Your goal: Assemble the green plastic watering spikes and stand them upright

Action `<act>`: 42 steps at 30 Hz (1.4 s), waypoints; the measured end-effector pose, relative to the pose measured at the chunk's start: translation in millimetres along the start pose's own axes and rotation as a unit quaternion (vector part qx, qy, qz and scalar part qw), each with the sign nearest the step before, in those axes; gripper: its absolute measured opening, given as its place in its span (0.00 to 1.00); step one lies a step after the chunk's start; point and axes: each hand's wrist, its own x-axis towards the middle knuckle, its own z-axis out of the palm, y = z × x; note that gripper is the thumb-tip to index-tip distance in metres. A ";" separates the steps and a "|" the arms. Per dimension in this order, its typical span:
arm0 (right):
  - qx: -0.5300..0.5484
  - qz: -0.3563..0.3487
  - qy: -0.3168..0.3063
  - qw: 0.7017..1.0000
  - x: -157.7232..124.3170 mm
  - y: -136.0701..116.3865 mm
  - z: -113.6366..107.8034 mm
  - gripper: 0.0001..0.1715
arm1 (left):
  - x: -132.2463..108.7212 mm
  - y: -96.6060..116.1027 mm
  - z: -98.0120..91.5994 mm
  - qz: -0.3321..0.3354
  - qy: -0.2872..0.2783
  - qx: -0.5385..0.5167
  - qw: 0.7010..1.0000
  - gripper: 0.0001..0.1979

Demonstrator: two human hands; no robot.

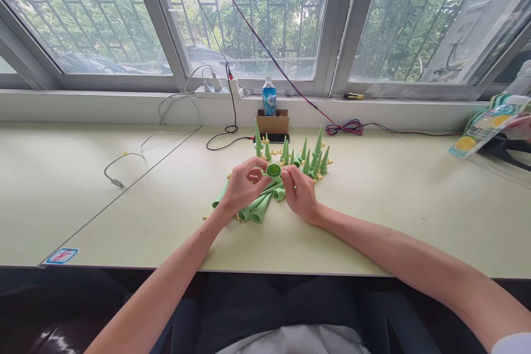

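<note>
My left hand (243, 188) is closed around the rim of a green plastic watering spike (273, 171), whose round open end faces me. At the right side of that rim, my right hand (301, 193) is closed with thumb and fingertips pinched; whatever lies between them is hidden. Under and beside my left hand, several loose green cones (258, 213) lie flat on the table. Behind my hands stand several upright green spikes (317, 146), points up, with small yellow valves (330, 162) sticking out from their sides.
Past the spikes, a blue-labelled bottle (269, 97) sits in a small cardboard box (272, 123), with a dark phone (279, 138) by it. A grey cable (117, 182) lies left. Bundled wires (345, 128) run along the windowsill side. Another bottle (467, 141) and black scissors (512, 149) are far right.
</note>
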 end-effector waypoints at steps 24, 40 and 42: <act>0.007 -0.035 -0.040 0.999 3.4 4.4 -3.4 0.16 | -0.1 1.9 -7.0 -0.100 -0.133 -0.047 0.985 0.29; -0.034 0.043 -0.078 0.995 2.4 11.0 -2.3 0.20 | -2.6 3.5 -4.8 -0.003 -0.124 -0.010 0.992 0.14; -0.038 0.045 -0.079 0.995 2.4 10.8 -2.1 0.20 | -2.8 1.0 -3.6 0.021 -0.110 0.006 0.994 0.13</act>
